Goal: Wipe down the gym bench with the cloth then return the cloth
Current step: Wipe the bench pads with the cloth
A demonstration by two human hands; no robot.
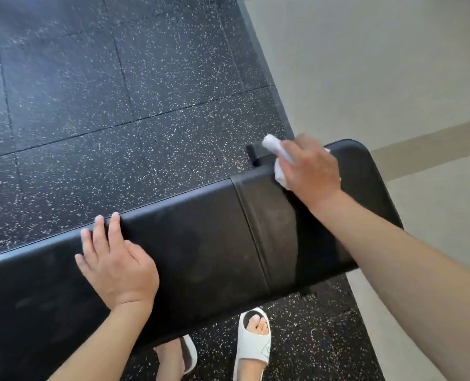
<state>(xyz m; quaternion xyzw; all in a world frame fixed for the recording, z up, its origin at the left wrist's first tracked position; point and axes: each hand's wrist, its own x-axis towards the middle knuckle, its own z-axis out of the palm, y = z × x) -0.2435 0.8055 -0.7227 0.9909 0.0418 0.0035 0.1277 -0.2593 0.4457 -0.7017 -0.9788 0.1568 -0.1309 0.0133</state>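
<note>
Our right hand (309, 167) held the crumpled white cloth (276, 158) with curled fingers and pressed it on the far edge of the long black padded gym bench (200, 243), near its right end. Our left hand (115, 259) lay flat and loose on the bench top, well apart from the cloth. We saw the bench run long from lower left up to the right, over the black speckled rubber floor (91, 92).

Bare forearms, no sleeves, white open-toe slide sandals (254, 343) on both feet
</note>
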